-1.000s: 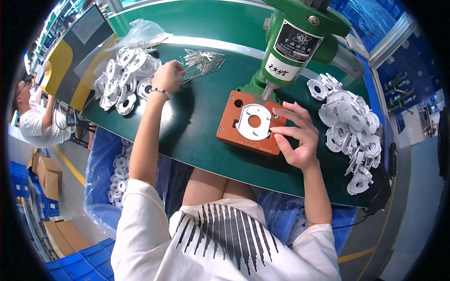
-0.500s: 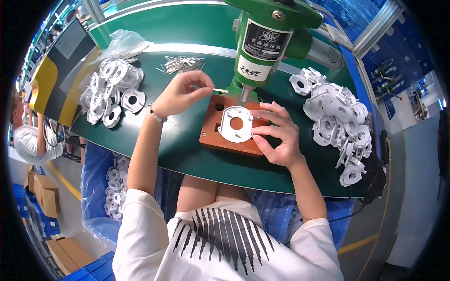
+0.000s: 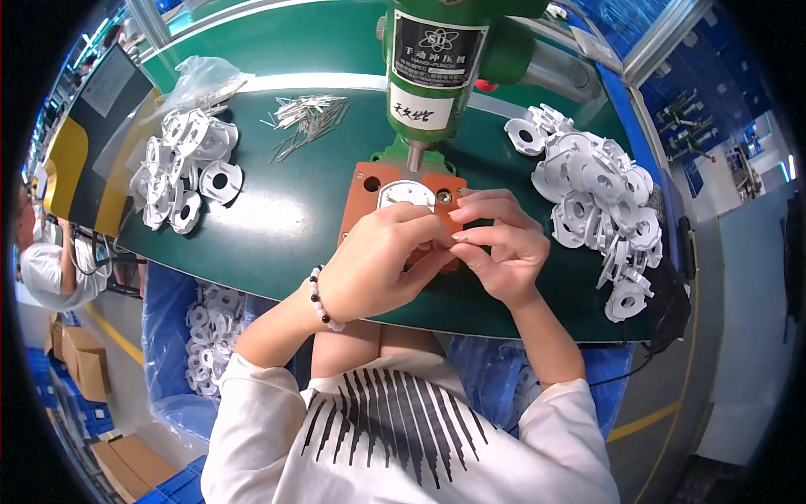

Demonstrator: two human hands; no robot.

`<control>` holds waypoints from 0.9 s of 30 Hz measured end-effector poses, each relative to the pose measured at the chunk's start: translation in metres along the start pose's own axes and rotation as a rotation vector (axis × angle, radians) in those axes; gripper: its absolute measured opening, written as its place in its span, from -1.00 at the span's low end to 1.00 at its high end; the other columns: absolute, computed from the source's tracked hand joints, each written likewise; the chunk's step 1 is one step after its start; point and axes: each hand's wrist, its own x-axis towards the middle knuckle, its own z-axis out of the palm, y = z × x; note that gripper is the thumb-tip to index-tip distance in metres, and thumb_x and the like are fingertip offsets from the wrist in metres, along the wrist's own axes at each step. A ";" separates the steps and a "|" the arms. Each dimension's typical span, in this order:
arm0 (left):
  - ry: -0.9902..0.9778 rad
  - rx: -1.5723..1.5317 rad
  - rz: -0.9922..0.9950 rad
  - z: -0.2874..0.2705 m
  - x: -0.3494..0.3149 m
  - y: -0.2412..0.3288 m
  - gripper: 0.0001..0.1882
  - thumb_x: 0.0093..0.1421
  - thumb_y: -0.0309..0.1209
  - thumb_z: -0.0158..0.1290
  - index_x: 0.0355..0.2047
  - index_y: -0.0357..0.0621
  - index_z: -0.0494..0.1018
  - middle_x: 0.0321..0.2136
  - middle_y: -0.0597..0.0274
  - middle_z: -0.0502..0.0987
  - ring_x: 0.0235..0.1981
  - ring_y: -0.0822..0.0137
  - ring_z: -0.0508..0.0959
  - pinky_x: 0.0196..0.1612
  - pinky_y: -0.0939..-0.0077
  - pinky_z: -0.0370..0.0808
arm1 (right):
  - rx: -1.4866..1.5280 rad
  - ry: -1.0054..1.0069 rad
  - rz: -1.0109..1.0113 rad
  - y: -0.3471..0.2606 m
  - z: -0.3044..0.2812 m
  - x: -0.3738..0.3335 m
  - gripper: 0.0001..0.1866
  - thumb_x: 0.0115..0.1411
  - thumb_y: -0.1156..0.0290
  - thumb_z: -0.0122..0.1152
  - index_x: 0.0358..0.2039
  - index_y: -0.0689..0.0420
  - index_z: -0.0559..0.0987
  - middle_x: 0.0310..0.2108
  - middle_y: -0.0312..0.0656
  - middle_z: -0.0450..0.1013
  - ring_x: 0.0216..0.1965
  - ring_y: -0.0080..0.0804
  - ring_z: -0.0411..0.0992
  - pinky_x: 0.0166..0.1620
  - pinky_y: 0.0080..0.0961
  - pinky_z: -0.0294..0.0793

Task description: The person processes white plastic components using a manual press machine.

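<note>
A round white plastic part [image 3: 405, 194] lies in the orange fixture block [image 3: 356, 206], below the ram of a green hand press [image 3: 417, 157]. My left hand [image 3: 388, 259] reaches over the block's near side and hides much of the part. Its thumb and forefinger are pinched together; the thin metal pin seen there earlier is now hidden by the fingers. My right hand [image 3: 505, 256] is at the block's right edge, thumb and forefinger closed against the left fingertips, its other fingers stretched toward the block. What the right fingertips grip is too small to make out.
Loose metal pins [image 3: 309, 116] lie on the green table [image 3: 277, 227] behind the block. White plastic parts are heaped at left [image 3: 180, 160] and right [image 3: 600, 185]. A blue-lined bin [image 3: 168, 336] of such parts stands below left. Another person [image 3: 52, 265] sits far left.
My left hand has come right and nearer, from beside the press to my right fingertips, covering part of the white part. My right hand stays near the block's right edge.
</note>
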 end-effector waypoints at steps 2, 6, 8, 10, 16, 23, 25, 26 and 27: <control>-0.005 0.004 -0.004 0.002 0.000 0.001 -0.85 -0.03 -0.53 0.16 -0.40 -0.23 0.46 -0.53 0.12 0.49 -0.54 0.19 0.52 -0.51 0.43 0.43 | 0.005 -0.025 0.028 0.001 0.001 -0.002 -0.82 -0.18 0.46 0.42 -0.49 0.11 0.63 -0.31 -0.22 0.51 -0.22 -0.34 0.45 -0.17 -0.44 0.44; 0.172 -0.122 0.018 0.008 -0.001 0.003 -0.77 -0.06 -0.58 0.19 -0.33 -0.23 0.47 -0.46 0.13 0.56 -0.53 0.35 0.56 -0.52 0.54 0.45 | 0.013 0.048 0.017 -0.002 0.005 -0.006 -0.81 -0.13 0.47 0.39 -0.42 0.13 0.64 -0.20 -0.15 0.47 -0.21 -0.33 0.44 -0.17 -0.48 0.44; 0.178 -0.066 0.051 0.008 -0.002 0.000 -0.73 -0.06 -0.61 0.19 -0.29 -0.23 0.47 -0.43 0.14 0.57 -0.52 0.43 0.56 -0.52 0.60 0.45 | -0.035 0.051 0.014 -0.005 0.008 -0.007 -0.80 -0.08 0.50 0.34 -0.36 0.15 0.63 -0.16 -0.13 0.45 -0.20 -0.33 0.44 -0.16 -0.49 0.44; 0.246 -0.056 0.062 0.007 -0.003 -0.004 -0.73 -0.05 -0.62 0.16 -0.28 -0.21 0.48 -0.46 0.18 0.57 -0.54 0.45 0.54 -0.52 0.63 0.43 | -0.080 0.073 0.015 -0.008 0.011 -0.007 -0.78 -0.05 0.52 0.30 -0.31 0.17 0.62 -0.14 -0.12 0.44 -0.19 -0.33 0.43 -0.16 -0.49 0.45; 0.406 -0.011 -0.099 -0.017 0.003 -0.043 -0.88 -0.01 -0.59 0.14 -0.40 -0.26 0.52 -0.54 0.25 0.56 -0.58 0.60 0.43 -0.54 0.72 0.34 | -0.320 -0.170 -0.122 -0.004 0.014 -0.005 -0.80 -0.08 0.49 0.26 -0.36 0.18 0.59 -0.21 -0.10 0.47 -0.16 -0.21 0.43 -0.02 -0.29 0.39; 0.304 0.008 -0.063 -0.015 0.016 -0.063 -0.89 0.02 -0.57 0.13 -0.39 -0.28 0.52 -0.52 0.16 0.57 -0.59 0.47 0.51 -0.50 0.62 0.42 | -0.383 -0.275 -0.077 0.002 0.022 -0.014 -0.80 -0.16 0.45 0.32 -0.43 0.11 0.59 -0.27 -0.28 0.50 -0.16 -0.30 0.43 0.00 -0.24 0.36; 0.292 -0.009 -0.067 -0.013 0.017 -0.060 -0.87 0.01 -0.57 0.14 -0.38 -0.27 0.52 -0.50 0.09 0.56 -0.56 0.37 0.55 -0.47 0.54 0.46 | -0.382 -0.274 -0.077 0.003 0.022 -0.014 -0.81 -0.16 0.46 0.32 -0.43 0.11 0.59 -0.28 -0.28 0.50 -0.16 -0.30 0.43 0.00 -0.24 0.36; 0.282 0.008 -0.082 -0.013 0.017 -0.060 -0.87 0.00 -0.56 0.15 -0.38 -0.26 0.52 -0.51 0.09 0.55 -0.57 0.35 0.55 -0.47 0.54 0.46 | -0.382 -0.277 -0.076 0.003 0.022 -0.014 -0.81 -0.16 0.47 0.32 -0.44 0.11 0.59 -0.28 -0.27 0.51 -0.17 -0.30 0.43 -0.01 -0.24 0.36; 0.279 0.016 -0.084 -0.013 0.017 -0.059 -0.87 -0.01 -0.55 0.15 -0.39 -0.25 0.52 -0.53 0.08 0.54 -0.58 0.34 0.54 -0.47 0.53 0.46 | -0.381 -0.275 -0.074 0.003 0.022 -0.014 -0.81 -0.16 0.47 0.31 -0.44 0.12 0.59 -0.28 -0.27 0.51 -0.17 -0.30 0.43 -0.01 -0.25 0.36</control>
